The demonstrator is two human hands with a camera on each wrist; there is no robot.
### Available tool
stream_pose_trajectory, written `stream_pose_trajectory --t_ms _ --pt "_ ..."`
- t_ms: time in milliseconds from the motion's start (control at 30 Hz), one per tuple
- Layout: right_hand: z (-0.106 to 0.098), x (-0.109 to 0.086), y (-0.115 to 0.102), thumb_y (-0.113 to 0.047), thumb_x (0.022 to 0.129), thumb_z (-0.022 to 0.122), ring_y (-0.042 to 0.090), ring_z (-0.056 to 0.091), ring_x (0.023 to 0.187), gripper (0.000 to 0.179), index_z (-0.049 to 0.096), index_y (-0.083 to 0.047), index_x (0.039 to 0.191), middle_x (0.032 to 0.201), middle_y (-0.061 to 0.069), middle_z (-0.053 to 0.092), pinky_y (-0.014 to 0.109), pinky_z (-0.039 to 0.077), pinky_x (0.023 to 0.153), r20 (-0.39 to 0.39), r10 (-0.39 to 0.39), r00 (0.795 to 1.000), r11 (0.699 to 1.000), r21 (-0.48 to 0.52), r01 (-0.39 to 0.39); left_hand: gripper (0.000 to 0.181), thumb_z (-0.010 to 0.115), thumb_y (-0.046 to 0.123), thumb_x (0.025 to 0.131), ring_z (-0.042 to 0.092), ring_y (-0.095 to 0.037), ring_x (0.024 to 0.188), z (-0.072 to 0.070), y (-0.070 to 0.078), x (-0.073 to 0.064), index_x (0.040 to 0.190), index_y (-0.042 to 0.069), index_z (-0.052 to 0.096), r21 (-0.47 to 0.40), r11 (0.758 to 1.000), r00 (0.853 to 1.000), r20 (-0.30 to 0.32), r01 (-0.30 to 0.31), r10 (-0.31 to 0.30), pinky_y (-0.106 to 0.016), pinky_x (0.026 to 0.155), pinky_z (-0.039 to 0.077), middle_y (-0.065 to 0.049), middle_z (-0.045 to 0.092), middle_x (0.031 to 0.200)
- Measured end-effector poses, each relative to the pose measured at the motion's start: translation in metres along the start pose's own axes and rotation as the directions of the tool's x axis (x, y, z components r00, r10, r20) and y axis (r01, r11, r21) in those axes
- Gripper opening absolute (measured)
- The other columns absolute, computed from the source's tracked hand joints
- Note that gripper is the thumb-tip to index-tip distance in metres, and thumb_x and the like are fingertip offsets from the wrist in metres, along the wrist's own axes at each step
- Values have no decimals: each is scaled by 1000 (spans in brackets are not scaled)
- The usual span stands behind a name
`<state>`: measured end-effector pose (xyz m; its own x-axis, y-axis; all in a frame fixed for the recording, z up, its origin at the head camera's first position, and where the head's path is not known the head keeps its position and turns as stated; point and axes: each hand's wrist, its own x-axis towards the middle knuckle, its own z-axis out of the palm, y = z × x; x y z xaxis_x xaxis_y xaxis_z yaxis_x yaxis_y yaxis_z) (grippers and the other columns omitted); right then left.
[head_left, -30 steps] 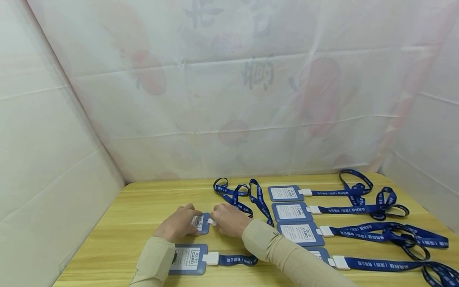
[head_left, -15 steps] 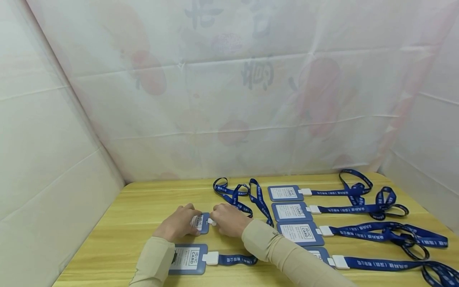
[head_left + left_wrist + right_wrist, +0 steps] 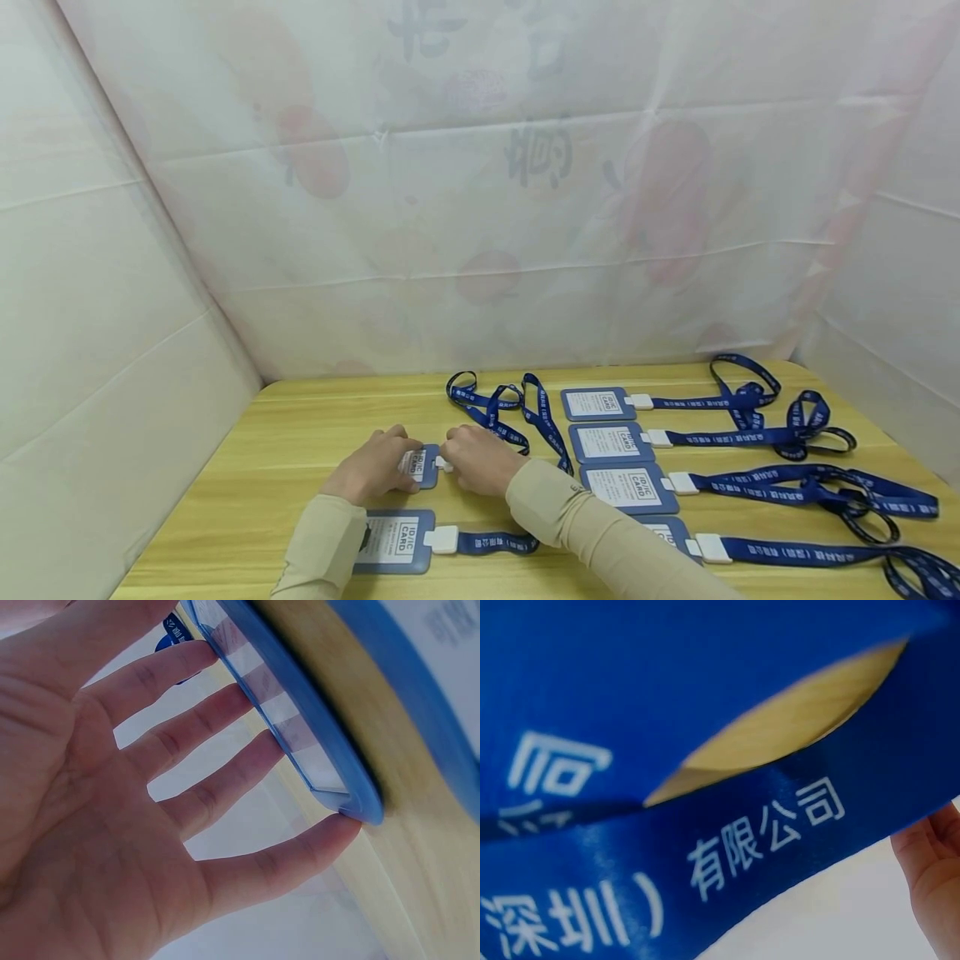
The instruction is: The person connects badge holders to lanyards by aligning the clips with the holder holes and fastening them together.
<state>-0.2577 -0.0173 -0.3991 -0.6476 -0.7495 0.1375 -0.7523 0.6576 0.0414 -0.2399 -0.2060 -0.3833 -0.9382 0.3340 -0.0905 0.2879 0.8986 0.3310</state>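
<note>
My left hand [image 3: 373,467] holds a blue ID card holder [image 3: 430,468] across its width, thumb at the near edge and fingers along the far one. In the left wrist view, its fingertips [image 3: 270,742] line the holder's rim. My right hand [image 3: 480,460] pinches the white clip [image 3: 444,464] at the holder's right end, and the fingers hide most of that clip. A blue lanyard [image 3: 765,847] with white lettering fills the right wrist view; its loops lie on the table beyond the right hand. Nearer me lies a second card holder [image 3: 401,542] with its own white clip [image 3: 444,540].
Several card holders with lanyards form a column on the right, among them the farthest holder [image 3: 597,404] and a nearer one [image 3: 630,489]. Their lanyards [image 3: 810,554] stretch toward the right edge of the wooden table [image 3: 300,417]. Pale cloth walls [image 3: 480,208] enclose the table.
</note>
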Motion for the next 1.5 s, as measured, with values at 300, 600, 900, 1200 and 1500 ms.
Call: stream_pose_trajectory --t_ms 300,600,900,1200,1500 --pt "2 1 1 -9 84 81 8 62 81 20 79 -10 104 92 -1 69 16 52 77 -6 -10 1000 1000 -28 10 53 87 16 78 53 -24 96 -1 1 0 127 4 70 -3 1000 1000 2 8 -8 -46 90 53 -6 60 113" --pt "2 1 0 -10 85 81 8 62 83 20 79 -11 105 94 -1 70 16 51 78 16 -10 1000 998 -54 10 53 87 16 78 53 -24 95 0 1 0 127 5 70 2 1000 1000 5 8 -8 -45 89 53 -5 60 111" --pt "1 1 -1 -16 85 83 9 63 87 23 78 -12 108 99 -1 70 18 52 81 46 -16 999 995 -103 21 53 87 16 78 54 -25 97 -1 1 -1 126 4 70 11 1000 1000 6 -2 2 -48 91 53 -6 60 113" --pt "0 0 -1 -17 86 83 10 64 88 24 78 -12 109 101 0 70 18 52 81 44 -24 999 992 -127 30 53 88 16 77 54 -24 96 -1 0 0 126 4 70 10 1000 1000 -6 -12 12 -46 89 53 -6 60 112" --pt "-2 0 -1 -16 87 81 9 63 88 21 77 -13 107 100 0 70 17 52 81 54 -33 998 992 -121 39 53 88 17 77 54 -24 96 0 1 0 126 4 70 9 1000 1000 -5 -6 6 -46 90 53 -5 60 111"
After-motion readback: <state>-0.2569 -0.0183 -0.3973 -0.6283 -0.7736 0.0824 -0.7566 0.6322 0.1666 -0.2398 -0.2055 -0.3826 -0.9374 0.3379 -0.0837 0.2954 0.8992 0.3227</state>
